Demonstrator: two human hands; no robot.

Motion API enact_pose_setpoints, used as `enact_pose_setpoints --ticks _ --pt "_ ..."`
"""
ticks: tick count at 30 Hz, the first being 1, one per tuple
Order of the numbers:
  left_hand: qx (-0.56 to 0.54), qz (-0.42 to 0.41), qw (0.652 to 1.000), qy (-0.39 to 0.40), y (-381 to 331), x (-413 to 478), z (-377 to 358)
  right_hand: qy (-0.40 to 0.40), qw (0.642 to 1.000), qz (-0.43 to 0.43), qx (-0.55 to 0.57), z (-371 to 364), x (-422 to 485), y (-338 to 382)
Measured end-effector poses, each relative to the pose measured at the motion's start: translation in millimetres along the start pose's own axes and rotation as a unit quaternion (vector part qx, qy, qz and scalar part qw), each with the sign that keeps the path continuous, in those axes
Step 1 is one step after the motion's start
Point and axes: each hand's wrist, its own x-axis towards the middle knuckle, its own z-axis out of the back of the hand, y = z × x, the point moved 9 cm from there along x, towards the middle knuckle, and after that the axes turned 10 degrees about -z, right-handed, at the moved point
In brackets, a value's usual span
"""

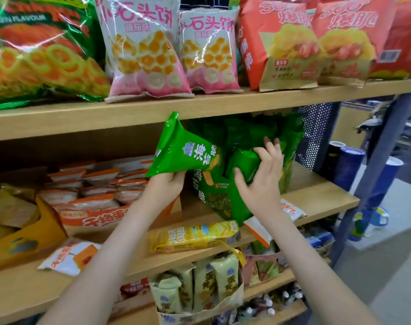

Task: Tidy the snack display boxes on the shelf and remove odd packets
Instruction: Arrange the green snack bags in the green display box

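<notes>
My left hand (165,185) grips the bottom of a green seaweed snack packet (181,148), lifted and tilted left in front of the middle shelf. My right hand (261,177) has its fingers spread and touches the green packets (244,161) standing in a green display box (219,198) on the middle shelf. To the left sits an orange and white display box (94,218) full of orange-topped white packets (94,186). A yellow packet (195,235) lies on the shelf edge in front of the green box. A loose white and orange packet (69,256) lies at the front left.
The top shelf (199,106) carries big green, pink and red crisp bags. A yellow box (19,233) stands at the left. The lower shelf holds a box of beige packets (199,287). At the right are a black perforated panel (314,134), a blue post and blue cups.
</notes>
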Motion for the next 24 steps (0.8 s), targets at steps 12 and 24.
enact_pose_setpoints --ticks 12,24 --pt "-0.03 0.055 0.996 0.071 13.7 2.2 -46.6 0.004 1.0 -0.005 0.025 2.2 -3.6 -2.0" --pt "-0.101 0.126 0.982 0.096 15.8 3.7 -71.3 0.003 1.0 0.003 0.015 0.2 -1.8 -5.6"
